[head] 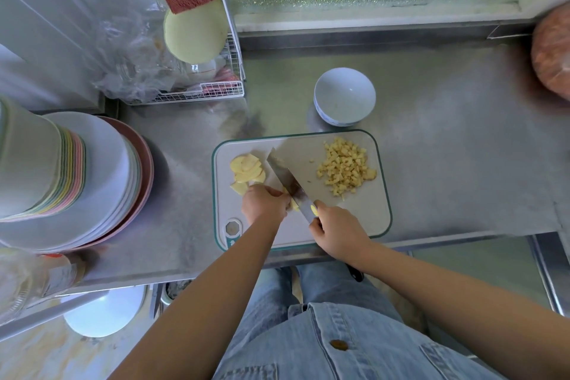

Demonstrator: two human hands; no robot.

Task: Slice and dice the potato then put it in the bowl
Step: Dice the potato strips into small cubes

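The steel counter [447, 163] lay wide under me, with a tall stack of plates [101, 182] crowding its left end. The cutting board [354, 213] sat at the near edge, its front rim almost flush with the counter lip. The white bowl [339, 95] stood empty just beyond the board's far edge.

My right hand [337, 230] was clenched round the handle of the kitchen knife [285, 174], whose blade angled away to the left with its tip near the slices. My left hand [265, 203] was curled down over a potato piece [294, 203], pinning it against the blade's flank. The diced potato [347, 168] was heaped on the board's right half, and the fanned potato slices [246, 168] waited on the left.

The worst risk, I judged, was my left fingertips: they sat right at the steel, and a wet piece could skid and carry them under the edge. A yellow bit clinging to the blade [314, 210] near my grip might drop off onto the floor. With the board so near the lip, a hard push could nudge it over.

For room, the right of the counter was open, and the gap from the dice to the bowl was short. The left side, hemmed in by plates, gave little room.
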